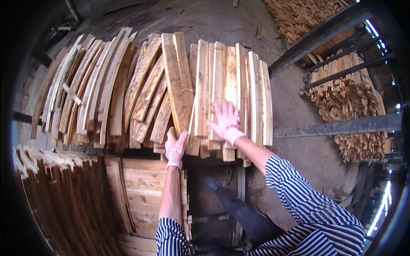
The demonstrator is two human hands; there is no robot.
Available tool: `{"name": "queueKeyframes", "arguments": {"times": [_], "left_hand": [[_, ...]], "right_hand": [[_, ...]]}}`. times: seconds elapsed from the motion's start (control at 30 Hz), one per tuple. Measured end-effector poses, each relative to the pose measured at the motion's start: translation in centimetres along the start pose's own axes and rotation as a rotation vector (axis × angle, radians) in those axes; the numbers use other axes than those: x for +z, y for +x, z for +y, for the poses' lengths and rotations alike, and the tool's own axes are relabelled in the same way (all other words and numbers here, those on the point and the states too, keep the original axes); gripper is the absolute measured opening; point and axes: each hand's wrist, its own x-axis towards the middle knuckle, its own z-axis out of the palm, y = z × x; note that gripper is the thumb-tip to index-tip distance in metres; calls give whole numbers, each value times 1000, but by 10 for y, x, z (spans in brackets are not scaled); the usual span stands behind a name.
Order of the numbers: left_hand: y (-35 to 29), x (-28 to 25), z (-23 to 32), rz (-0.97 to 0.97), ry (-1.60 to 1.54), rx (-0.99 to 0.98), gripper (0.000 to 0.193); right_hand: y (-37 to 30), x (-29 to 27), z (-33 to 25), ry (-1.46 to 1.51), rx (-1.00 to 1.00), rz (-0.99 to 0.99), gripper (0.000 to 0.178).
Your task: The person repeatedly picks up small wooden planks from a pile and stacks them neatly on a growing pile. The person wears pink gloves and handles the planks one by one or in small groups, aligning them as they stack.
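Observation:
Both my hands wear pale pink gloves. My left hand [175, 148] is at the near end of a slanted wooden plank [174, 81], thumb on one side and fingers on the other, closed on that end. To its right, my right hand [226, 122] lies with fingers spread on top of several upright-looking planks [218, 72] set side by side. It presses on them without wrapping round one. More loose planks [147, 85] lean at an angle left of the slanted one. The undersides of the fingers are hidden.
A long row of planks [92, 85] fills the left of the pile. Below are a dark stack [64, 205] and a flat board stack [145, 187]. Bundled wood [348, 102] stands at right behind metal bars [341, 126]. My leg [247, 217] shows below.

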Motion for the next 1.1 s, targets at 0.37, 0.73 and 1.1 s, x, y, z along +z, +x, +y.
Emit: {"name": "queueKeyframes", "arguments": {"times": [0.37, 0.73, 1.1], "left_hand": [[25, -12, 61, -140, 101, -244, 66], [-259, -88, 106, 12, 160, -396, 89], [-447, -122, -47, 159, -67, -169, 74]], "right_hand": [[5, -11, 26, 29, -21, -165, 94], [-88, -5, -133, 1436, 351, -398, 89], [-201, 56, -207, 1761, 261, -820, 43]]}}
